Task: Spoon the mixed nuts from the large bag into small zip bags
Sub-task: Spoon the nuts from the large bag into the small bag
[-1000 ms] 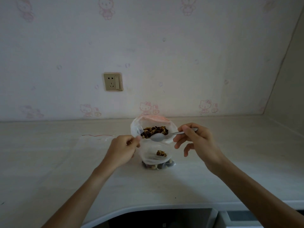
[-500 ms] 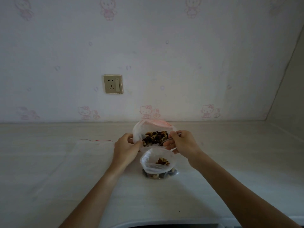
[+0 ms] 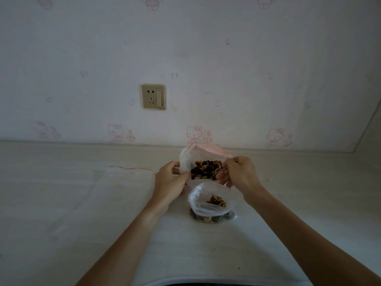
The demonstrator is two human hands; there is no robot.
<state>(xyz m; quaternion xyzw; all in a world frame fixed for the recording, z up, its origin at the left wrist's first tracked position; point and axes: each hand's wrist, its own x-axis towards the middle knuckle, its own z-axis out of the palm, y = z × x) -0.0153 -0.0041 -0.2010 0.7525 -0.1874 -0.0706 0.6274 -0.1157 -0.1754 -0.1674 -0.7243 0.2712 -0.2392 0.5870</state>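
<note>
Left hand (image 3: 169, 180), right hand (image 3: 239, 174) both gripping

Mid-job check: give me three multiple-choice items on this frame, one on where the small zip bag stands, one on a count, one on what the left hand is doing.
1. Where is the small zip bag relative to the large bag?
A. Nearer the person, in front of it
B. Behind it, against the wall
C. Far off to its left

2. How many bags holding nuts are in view?
A. One
B. Two
C. Four

3. What is the left hand doing?
A. Lying flat on the counter
B. Pinching the large bag's rim
C. Holding the spoon

Answers:
1 A, the small zip bag stands just in front of the large bag, toward the counter's near edge.
2 B, only the large bag and the small zip bag show nuts.
3 B, its fingers grip the plastic edge, while the right hand holds the spoon in the nuts.
</note>
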